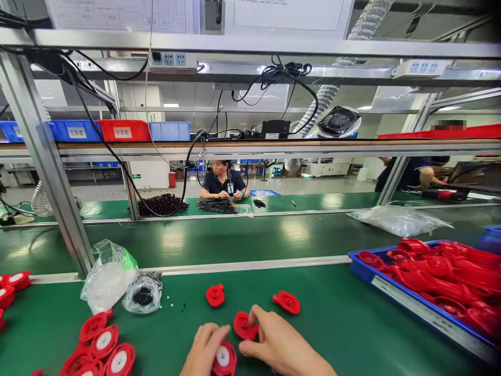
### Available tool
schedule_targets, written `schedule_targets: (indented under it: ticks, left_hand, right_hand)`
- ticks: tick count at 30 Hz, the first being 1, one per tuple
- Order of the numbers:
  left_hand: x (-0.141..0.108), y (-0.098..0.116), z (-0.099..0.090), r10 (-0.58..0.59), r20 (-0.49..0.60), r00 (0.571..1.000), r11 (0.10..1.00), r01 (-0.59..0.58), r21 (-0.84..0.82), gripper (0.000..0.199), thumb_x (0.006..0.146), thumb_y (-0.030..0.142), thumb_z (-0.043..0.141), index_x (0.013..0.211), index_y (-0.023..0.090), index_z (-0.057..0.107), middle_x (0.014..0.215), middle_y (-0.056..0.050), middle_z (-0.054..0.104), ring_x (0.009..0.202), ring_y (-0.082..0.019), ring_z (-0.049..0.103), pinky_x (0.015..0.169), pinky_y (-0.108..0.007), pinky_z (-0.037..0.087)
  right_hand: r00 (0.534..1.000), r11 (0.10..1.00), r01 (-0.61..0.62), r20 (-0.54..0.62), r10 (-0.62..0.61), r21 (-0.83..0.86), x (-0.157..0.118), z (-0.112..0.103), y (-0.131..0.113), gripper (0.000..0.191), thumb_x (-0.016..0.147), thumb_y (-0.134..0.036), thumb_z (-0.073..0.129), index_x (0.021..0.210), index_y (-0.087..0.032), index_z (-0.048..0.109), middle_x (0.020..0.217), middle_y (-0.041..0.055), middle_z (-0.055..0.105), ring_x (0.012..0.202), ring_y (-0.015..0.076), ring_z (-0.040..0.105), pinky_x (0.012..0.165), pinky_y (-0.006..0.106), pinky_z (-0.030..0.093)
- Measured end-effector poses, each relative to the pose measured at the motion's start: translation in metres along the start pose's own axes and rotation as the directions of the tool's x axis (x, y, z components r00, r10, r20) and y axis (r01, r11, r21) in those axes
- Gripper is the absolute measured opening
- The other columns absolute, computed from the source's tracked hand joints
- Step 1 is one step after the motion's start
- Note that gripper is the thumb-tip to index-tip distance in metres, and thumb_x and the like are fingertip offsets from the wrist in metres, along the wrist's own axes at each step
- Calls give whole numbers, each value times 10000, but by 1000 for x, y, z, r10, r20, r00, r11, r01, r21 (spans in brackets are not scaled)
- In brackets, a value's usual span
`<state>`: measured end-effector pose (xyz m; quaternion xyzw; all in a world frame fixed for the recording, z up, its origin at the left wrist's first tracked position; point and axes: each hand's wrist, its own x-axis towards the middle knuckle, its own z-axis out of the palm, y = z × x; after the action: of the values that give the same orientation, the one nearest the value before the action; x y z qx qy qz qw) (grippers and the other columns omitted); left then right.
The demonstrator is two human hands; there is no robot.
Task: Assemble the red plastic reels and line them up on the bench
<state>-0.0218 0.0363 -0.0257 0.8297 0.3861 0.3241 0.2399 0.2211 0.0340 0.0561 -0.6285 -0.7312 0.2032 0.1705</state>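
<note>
My left hand (204,349) is at the bottom centre, its fingers wrapped round a red round part with a white disc (223,356). Just to the right, my right hand (270,339) has thumb and forefinger at the edge of a second red part (243,326), which lies on the green table (180,334). Beyond the hands lie two more loose red parts, one (215,295) at the centre and another (288,302) to the right.
A blue tray (422,313) heaped with red parts stands at the right. Red parts with white discs (104,340) pile up at the lower left, near plastic bags (107,279). A person (224,180) sits across the line.
</note>
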Motion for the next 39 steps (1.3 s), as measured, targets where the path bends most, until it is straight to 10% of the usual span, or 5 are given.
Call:
schedule_targets:
  ticks: [10, 18, 28, 33, 39]
  left_hand:
    - [5, 23, -13, -307, 4, 952, 851, 277, -446, 345, 595, 193, 812, 874, 189, 610, 819, 3, 652, 767, -179, 549, 687, -271, 425]
    - [13, 30, -32, -442, 159, 883, 258, 294, -920, 600, 597, 202, 834, 1158, 170, 623, 834, -17, 670, 740, -166, 619, 718, -305, 482]
    - [10, 31, -20, -374, 43, 926, 647, 294, -703, 498, 597, 335, 936, 746, 189, 484, 634, 79, 473, 592, -71, 398, 563, -218, 327]
    - [11, 38, -21, -454, 110, 884, 536, 370, -759, 613, 631, 362, 903, 1101, 191, 548, 802, -16, 703, 638, -155, 606, 614, -282, 467]
    - [11, 31, -27, -410, 106, 906, 575, 347, -741, 445, 588, 324, 948, 783, 161, 582, 656, 28, 603, 608, -106, 527, 602, -231, 440]
  right_hand:
    - [943, 933, 302, 86, -323, 197, 7, 18, -6, 584, 658, -347, 900, 1184, -243, 670, 1147, 35, 629, 1036, 238, 600, 859, 302, 452]
    - [978, 706, 185, -59, -199, 684, 20, 39, -12, 240, 775, -348, 754, 878, -185, 612, 745, -11, 637, 698, 161, 597, 663, 279, 444]
    - [987, -18, -147, 146, -72, 989, 30, 53, -14, 473, 812, -466, 707, 1166, -156, 659, 1032, 113, 763, 427, 58, 482, 409, 202, 326]
    - [987, -19, -127, 125, -104, 992, 32, 54, -13, 428, 720, -361, 781, 1068, -138, 670, 878, 56, 733, 442, 45, 455, 418, 188, 315]
    - [978, 30, -176, 178, -113, 984, 34, 55, -11, 318, 716, -350, 728, 919, -110, 677, 610, -16, 599, 377, 13, 274, 396, 191, 132]
